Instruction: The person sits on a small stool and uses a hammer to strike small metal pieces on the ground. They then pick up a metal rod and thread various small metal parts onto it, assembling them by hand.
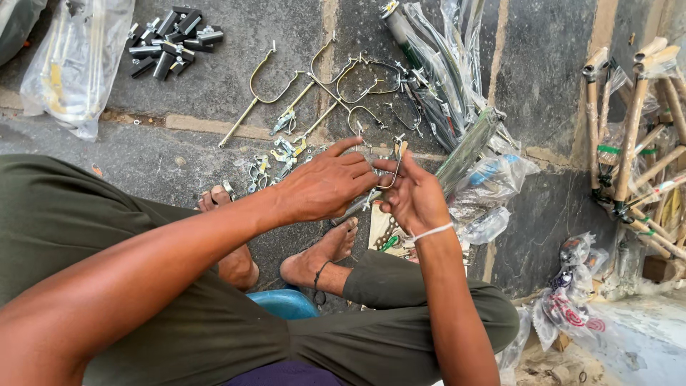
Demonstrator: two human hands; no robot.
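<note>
Dark stone floor (214, 78) with pale joints, seen from above; person sits low, bare feet out. Left hand (325, 187) and right hand (413, 200) meet above feet, both grips closed on same bent wire part (389, 179); small metal clamp piece sticks up by right fingertips. More curved wire stays (343, 93) lie on floor just beyond hands. Pile of black cylindrical pieces (171, 39) top left. Plastic-wrapped rods (443, 86) beside right hand. Wrapped frame tubes (636, 143) far right.
</note>
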